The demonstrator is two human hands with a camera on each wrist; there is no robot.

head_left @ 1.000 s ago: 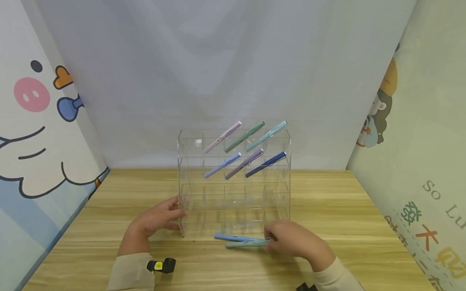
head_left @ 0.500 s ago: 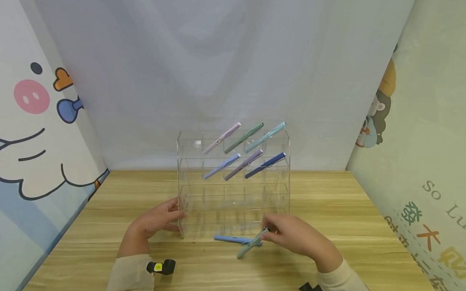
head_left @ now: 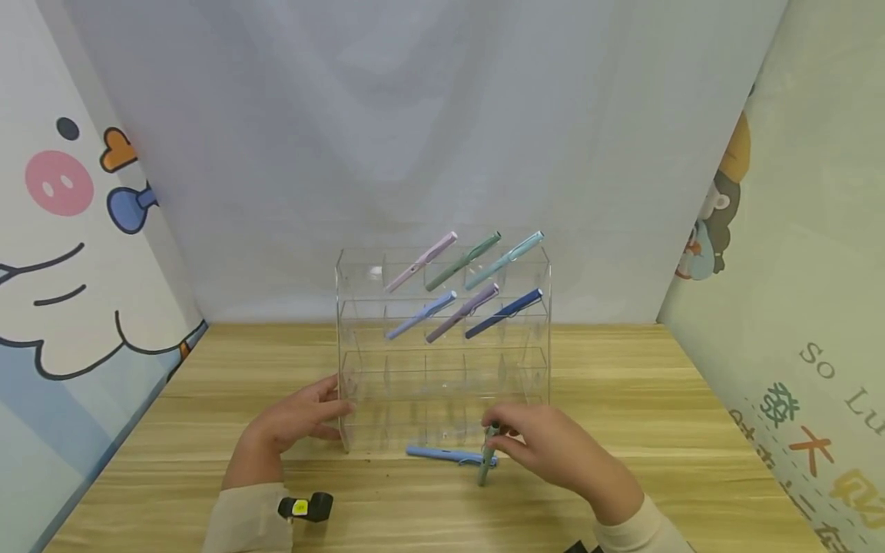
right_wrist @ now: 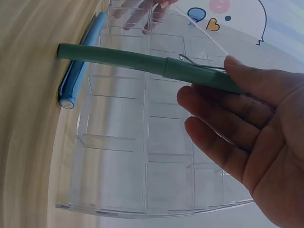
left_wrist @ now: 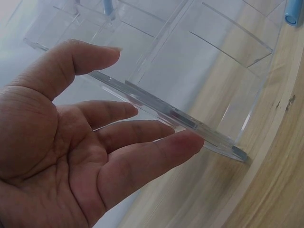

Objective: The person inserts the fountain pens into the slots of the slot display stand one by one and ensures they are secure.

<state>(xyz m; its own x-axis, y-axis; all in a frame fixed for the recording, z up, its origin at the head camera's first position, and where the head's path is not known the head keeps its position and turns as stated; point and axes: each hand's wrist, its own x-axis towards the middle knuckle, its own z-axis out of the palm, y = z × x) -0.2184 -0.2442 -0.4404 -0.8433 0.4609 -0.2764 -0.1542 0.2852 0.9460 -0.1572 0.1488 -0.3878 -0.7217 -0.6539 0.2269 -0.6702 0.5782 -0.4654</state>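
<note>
My right hand (head_left: 546, 442) pinches a green pen (right_wrist: 118, 59) near its clipped cap end. In the head view the pen stands steeply tilted, its lower end toward me. A blue pen (head_left: 442, 455) lies on the table just behind it, before the clear acrylic rack (head_left: 445, 357). At the rack's left side, my left hand (head_left: 307, 411) rests its fairly straight fingers (left_wrist: 137, 166) against the side panel (left_wrist: 166, 111). Several pens sit slanted in the upper two tiers, among them a pink pen (head_left: 422, 262), a purple pen (head_left: 462, 313) and a dark blue pen (head_left: 505, 313).
The rack stands on a wood-grain table (head_left: 622, 399), with a pale grey cloth (head_left: 442, 115) hanging behind. Printed panels (head_left: 62, 253) flank both sides. A black wrist camera (head_left: 307, 507) sits on the left sleeve.
The green pen, lying alongside the blue one a second ago, has been lifted and swung from level to steeply tilted in my right hand. My left hand stays put.
</note>
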